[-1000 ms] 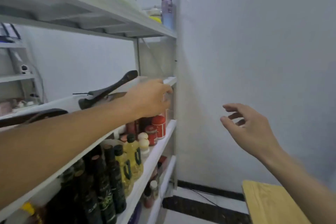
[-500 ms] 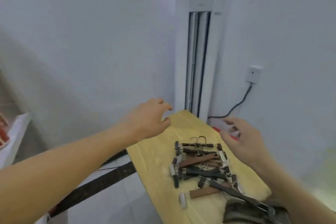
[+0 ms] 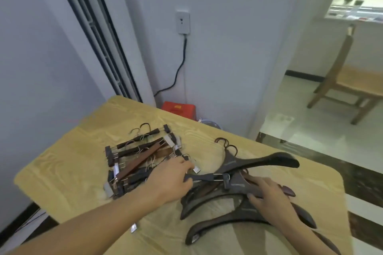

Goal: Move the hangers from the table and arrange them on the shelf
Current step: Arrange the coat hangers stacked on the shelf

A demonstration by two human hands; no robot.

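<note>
Wooden hangers lie in two heaps on the pale bench point(image 3: 62, 163): a pile of clip hangers point(image 3: 136, 157) to the left, broad dark coat hangers point(image 3: 259, 163) to the right. The left hand point(image 3: 170, 180) grips one dark clip hanger point(image 3: 209, 177) by its bar, fingers curled round it. The right hand point(image 3: 269, 194) rests on the coat hangers, its fingers closing over one arm. Beyond the bench stands a red box point(image 3: 179, 108).
</note>
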